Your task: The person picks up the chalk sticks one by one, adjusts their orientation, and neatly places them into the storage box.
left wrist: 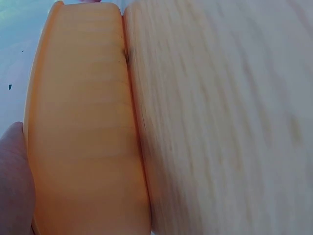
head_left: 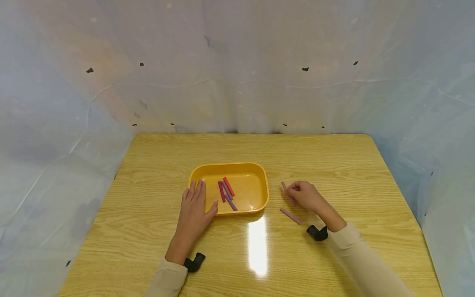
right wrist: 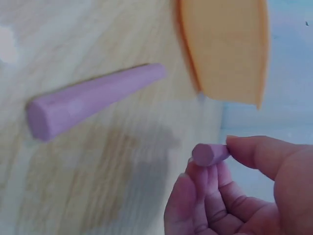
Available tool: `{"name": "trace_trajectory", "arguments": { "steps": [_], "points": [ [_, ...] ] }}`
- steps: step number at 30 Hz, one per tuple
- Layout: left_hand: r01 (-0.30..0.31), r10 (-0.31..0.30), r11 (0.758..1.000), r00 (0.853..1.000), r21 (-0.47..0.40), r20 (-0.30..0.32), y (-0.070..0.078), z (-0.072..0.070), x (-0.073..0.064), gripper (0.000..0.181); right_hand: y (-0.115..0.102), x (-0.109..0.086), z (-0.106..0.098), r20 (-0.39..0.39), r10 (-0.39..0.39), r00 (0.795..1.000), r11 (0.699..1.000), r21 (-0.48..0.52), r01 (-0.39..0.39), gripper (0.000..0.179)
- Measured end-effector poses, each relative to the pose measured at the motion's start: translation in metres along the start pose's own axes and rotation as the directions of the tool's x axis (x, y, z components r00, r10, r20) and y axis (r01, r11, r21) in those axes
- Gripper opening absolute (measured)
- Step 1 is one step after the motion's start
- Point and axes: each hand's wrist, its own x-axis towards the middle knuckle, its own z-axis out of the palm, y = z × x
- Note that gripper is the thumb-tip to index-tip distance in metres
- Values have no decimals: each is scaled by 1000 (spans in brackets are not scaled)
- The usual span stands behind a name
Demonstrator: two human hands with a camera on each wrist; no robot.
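Observation:
My right hand [head_left: 305, 195] pinches a slim purple stick [right wrist: 210, 153], which looks like chalk, between thumb and fingertips, right of the tray. A second purple stick [head_left: 290, 216] lies on the table just nearer to me; the right wrist view shows it large, with a flat end. My left hand [head_left: 193, 212] rests over the left end of the yellow tray [head_left: 230, 213], fingers spread and mostly straight, thumb at the near rim. Inside the tray lie a red stick [head_left: 229, 187], a magenta stick [head_left: 221, 192] and two purple sticks [head_left: 231, 203].
The wooden table [head_left: 148, 247] has its far edge near a hanging translucent plastic sheet [head_left: 245, 103], which also covers both sides. A bright reflection shines on the tabletop in front of the tray.

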Motion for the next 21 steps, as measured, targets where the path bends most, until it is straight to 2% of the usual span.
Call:
{"name": "trace_trajectory", "arguments": {
  "steps": [4,6,10,17,21],
  "points": [
    [0,0,1000,1000,2,-1,0,0,0,77,-3,-1,-5,-3,-5,1000,994,113,6,28],
    [-1,1,1000,1000,3,-4,0,-1,1,77,-4,-2,-7,10,-8,1000,980,199,6,30],
    [-3,3,1000,1000,2,-6,0,0,2,77,-8,-2,-8,43,-14,999,929,369,-3,38],
    [1,-1,1000,1000,9,5,-1,1,1,77,-15,0,-5,65,-39,997,852,523,-1,47],
    [1,-1,1000,1000,7,3,-2,2,1,77,-19,1,-4,86,-49,995,793,609,-13,45]
  ]
}}
